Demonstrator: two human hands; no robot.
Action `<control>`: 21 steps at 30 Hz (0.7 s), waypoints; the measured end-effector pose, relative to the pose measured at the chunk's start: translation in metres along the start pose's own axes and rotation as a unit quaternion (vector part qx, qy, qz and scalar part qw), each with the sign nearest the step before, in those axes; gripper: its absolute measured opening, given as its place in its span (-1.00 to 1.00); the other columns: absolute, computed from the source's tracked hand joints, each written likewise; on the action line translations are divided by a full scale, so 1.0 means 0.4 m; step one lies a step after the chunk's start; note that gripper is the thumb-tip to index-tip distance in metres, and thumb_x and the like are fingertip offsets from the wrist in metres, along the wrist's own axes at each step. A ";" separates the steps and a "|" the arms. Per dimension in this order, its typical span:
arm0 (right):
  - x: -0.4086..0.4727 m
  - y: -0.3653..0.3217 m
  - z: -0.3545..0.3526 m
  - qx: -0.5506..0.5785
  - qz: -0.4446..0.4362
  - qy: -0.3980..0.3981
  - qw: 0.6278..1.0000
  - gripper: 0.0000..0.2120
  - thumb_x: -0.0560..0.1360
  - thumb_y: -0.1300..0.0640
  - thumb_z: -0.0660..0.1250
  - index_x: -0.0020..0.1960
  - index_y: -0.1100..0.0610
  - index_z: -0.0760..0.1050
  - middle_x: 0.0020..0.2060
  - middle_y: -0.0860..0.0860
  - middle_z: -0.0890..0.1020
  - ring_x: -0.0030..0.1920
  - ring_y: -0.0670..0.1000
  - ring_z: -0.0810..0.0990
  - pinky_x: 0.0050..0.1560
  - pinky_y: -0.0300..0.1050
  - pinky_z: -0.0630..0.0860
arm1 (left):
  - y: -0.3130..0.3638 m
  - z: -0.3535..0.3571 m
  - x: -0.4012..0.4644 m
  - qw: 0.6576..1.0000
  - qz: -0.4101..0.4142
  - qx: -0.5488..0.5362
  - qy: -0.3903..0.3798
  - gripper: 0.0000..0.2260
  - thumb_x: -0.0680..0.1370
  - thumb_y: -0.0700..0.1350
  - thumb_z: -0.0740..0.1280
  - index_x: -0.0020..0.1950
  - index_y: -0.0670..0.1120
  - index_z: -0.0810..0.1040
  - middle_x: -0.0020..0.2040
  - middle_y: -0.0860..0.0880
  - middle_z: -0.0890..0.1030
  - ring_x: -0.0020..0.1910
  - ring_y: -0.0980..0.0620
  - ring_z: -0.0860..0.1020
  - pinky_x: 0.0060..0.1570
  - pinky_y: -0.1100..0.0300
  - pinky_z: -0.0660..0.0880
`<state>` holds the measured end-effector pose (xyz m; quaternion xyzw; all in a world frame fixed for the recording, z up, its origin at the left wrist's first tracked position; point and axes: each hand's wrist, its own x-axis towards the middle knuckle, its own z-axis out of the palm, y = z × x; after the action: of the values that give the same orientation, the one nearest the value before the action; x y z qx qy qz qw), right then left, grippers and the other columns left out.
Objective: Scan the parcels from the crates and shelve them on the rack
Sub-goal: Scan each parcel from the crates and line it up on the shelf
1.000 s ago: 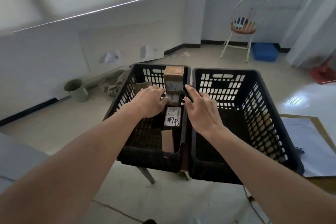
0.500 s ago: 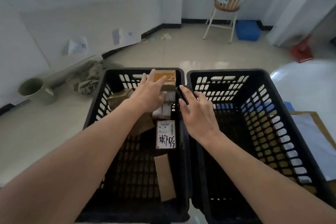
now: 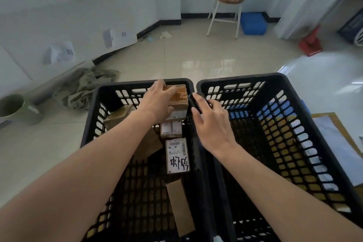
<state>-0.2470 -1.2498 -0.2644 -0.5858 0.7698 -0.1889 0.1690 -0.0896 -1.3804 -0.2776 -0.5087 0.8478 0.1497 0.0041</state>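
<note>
Two black slotted crates stand side by side. The left crate [image 3: 90, 120] holds several parcels. The right crate [image 3: 290, 124] looks bare inside. My left hand [image 3: 157, 102] grips a taped brown cardboard box [image 3: 177, 97] at the far right corner of the left crate. My right hand [image 3: 212, 124] holds a small black scanner [image 3: 195, 102] just right of that box, over the two crates' shared rims. Below lie a small white-labelled box [image 3: 170, 129], a parcel with a handwritten label [image 3: 177, 155] and a flat cardboard piece [image 3: 179, 206]. Another brown parcel [image 3: 119, 116] sits under my left forearm.
A green bucket [image 3: 13, 108] and crumpled cloth [image 3: 86, 86] lie on the floor to the left by the wall. A white chair [image 3: 228, 0], a blue bin [image 3: 253, 22] and a red dustpan [image 3: 311, 43] stand at the back. Papers on a board [image 3: 337, 143] lie right of the crates.
My left hand has closed further over the top of the taped brown box. The view has tilted down and moved closer to the crates. My right hand with the scanner stays beside the box.
</note>
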 end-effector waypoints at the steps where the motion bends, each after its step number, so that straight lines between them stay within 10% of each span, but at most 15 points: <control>1: -0.003 0.004 0.001 0.003 -0.002 0.000 1.000 -0.43 0.67 -0.23 -0.02 0.67 -0.20 0.19 0.46 0.22 0.45 0.37 0.25 0.48 0.30 0.20 0.56 | 0.005 -0.003 -0.006 1.000 -0.002 -0.002 0.004 -0.37 0.55 0.00 0.54 0.56 0.13 0.34 0.41 -0.13 0.30 0.40 -0.20 0.41 0.36 -0.14 0.51; 13: -0.089 0.030 -0.071 0.104 -0.024 -0.062 0.992 -0.48 0.68 -0.27 -0.03 0.63 -0.28 0.13 0.28 0.18 0.51 0.24 0.20 0.54 0.29 0.26 0.54 | 0.042 -0.047 -0.186 0.976 -0.170 -0.132 0.014 -0.21 0.59 0.11 0.42 0.64 0.48 0.00 0.45 -0.24 0.33 0.28 -0.27 0.46 0.35 -0.20 0.50; 21: -0.184 0.023 -0.181 0.169 -0.081 -0.126 0.974 -0.54 0.76 -0.07 0.13 0.65 -0.12 0.27 0.30 0.03 0.65 0.25 0.07 0.63 0.31 0.10 0.56 | 0.094 -0.102 -0.329 0.924 -0.250 -0.264 0.116 -0.41 0.64 0.01 0.40 0.57 0.44 0.26 0.44 -0.19 0.24 0.28 -0.29 0.47 0.17 -0.02 0.55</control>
<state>-0.2707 -1.1698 -0.2029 -0.6287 0.6489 -0.2537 0.3455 -0.0525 -1.2610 -0.2084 -0.7008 0.6170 0.3024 -0.1919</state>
